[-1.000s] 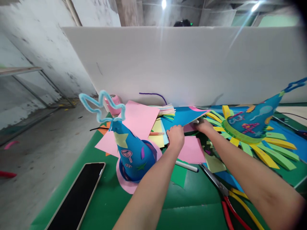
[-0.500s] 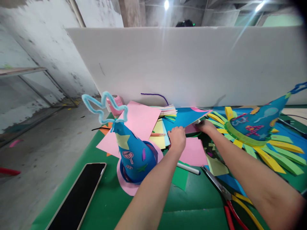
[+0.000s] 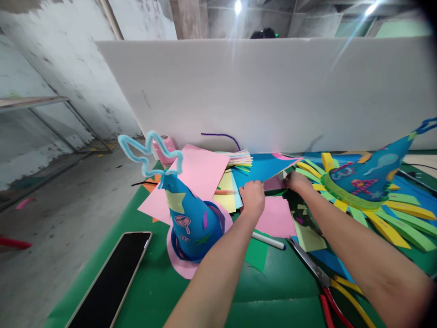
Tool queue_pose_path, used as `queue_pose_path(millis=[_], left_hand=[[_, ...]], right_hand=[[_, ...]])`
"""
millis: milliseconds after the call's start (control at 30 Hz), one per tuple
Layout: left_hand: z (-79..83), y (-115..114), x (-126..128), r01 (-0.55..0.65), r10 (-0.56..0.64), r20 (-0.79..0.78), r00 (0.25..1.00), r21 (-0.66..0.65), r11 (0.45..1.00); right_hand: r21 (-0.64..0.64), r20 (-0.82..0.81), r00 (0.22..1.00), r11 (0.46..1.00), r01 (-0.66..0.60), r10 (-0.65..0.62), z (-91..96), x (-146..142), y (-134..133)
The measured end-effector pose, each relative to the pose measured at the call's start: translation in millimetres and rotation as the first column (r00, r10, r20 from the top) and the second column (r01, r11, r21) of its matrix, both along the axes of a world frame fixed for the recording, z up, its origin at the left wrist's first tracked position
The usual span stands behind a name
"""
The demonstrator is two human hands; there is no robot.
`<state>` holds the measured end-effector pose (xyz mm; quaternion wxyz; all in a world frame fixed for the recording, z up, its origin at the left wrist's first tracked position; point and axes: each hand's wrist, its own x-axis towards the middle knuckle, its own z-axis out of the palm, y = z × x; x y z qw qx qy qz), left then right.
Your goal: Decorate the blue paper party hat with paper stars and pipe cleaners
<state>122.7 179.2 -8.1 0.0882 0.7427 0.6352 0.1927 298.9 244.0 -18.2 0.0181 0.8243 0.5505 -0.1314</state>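
Observation:
My left hand (image 3: pixel 252 197) is closed at the near edge of a blue paper sheet (image 3: pixel 257 165), its fingertips partly hidden. Just to the right, my right hand (image 3: pixel 296 182) is curled shut by a dull pink piece (image 3: pixel 274 183) under the raised edge of the blue sheet; what its fingers pinch is hidden. Below both hands lie pink paper pieces (image 3: pixel 276 216). Left of my left forearm stands a blue paper cone hat (image 3: pixel 196 225) with a pink brim and a light blue pipe-cleaner shape (image 3: pixel 149 142) on its tip.
Scissors (image 3: pixel 319 273) lie open-bladed near a marker (image 3: pixel 268 240). A second blue cone hat (image 3: pixel 372 171) with yellow and green strips stands at right. A phone (image 3: pixel 111 278) lies at the table's left edge. A white board (image 3: pixel 273 95) rises behind.
My right hand has shifted slightly to the right, and more of the dull pink piece shows between my hands. My left hand stays almost still.

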Motion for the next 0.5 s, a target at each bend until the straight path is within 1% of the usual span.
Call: queue_pose_path(millis=[167, 367, 500], left_hand=[[-2.3, 0.2, -0.1, -0.007, 0.007, -0.005, 1.0, 0.0, 1.0], [-5.7, 0.9, 0.8, -0.004, 0.004, -0.008, 1.0, -0.005, 1.0], [-6.3, 1.5, 0.3, -0.006, 0.006, -0.002, 1.0, -0.005, 1.0]], right_hand=[[-0.034, 0.022, 1.0, 0.999, 0.013, -0.013, -1.6, 0.0, 2.9], [-0.01, 0.041, 0.999, 1.0, 0.017, -0.016, -4.2, -0.5, 4.8], [-0.047, 0.047, 0.999, 0.999, 0.026, -0.024, -3.1, 0.7, 5.7]])
